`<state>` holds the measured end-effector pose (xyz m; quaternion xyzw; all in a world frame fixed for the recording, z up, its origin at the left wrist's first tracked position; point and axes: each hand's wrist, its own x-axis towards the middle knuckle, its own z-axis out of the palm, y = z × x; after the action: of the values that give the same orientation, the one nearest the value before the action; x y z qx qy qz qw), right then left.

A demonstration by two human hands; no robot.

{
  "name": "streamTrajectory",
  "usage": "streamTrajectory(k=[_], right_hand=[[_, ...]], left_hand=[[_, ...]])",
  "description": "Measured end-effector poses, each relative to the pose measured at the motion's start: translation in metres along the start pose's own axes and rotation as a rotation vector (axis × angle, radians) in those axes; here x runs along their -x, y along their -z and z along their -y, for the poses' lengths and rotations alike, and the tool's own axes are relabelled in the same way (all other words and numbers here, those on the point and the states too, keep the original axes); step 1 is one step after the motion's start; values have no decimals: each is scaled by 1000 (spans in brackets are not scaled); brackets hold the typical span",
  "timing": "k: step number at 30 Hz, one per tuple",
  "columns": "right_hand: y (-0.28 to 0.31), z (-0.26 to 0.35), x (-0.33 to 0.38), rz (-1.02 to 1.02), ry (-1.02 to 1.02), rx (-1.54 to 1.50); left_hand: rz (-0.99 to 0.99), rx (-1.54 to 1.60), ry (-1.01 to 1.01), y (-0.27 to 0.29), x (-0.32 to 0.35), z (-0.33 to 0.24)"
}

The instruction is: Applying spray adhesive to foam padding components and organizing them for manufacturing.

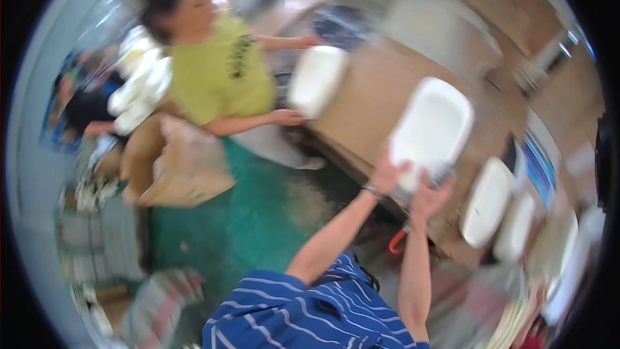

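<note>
Left hand [386,173] and right hand [431,199] both grasping the near end of a shallow white rounded-rectangular tray [436,126], right over the flat brown table [355,116]; far left, a yellow-green-shirted co-worker [223,81] holds another white tray [318,83]!

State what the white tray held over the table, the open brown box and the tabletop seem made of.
White tray: probably moulded plastic, smooth, given its rounded corners and even white; ceramic isn't ruled out.
Open brown box: most likely cardboard, matte, judging by its tan colour and thin flaps.
Tabletop: flat, dull brown; wood or cardboard sheeting, blur hides any grain.
</note>
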<state>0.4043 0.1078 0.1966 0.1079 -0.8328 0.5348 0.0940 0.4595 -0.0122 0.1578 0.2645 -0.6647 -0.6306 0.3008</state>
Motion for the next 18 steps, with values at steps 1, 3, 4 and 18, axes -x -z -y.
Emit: streamTrajectory(k=[1, 3, 4, 18], right_hand=[[-6, 2, 9, 26, -15, 140], [-15, -4, 13, 29, -41, 190], [-18, -1, 13, -9, -14, 217], [61, 34, 41, 22, -158, -117]], left_hand=[[-9, 116, 20, 12, 3, 0], [-37, 260, 67, 15, 2, -8], [-67, 179, 31, 17, -2, 8], [86, -164, 223, 33, -3, -19]])
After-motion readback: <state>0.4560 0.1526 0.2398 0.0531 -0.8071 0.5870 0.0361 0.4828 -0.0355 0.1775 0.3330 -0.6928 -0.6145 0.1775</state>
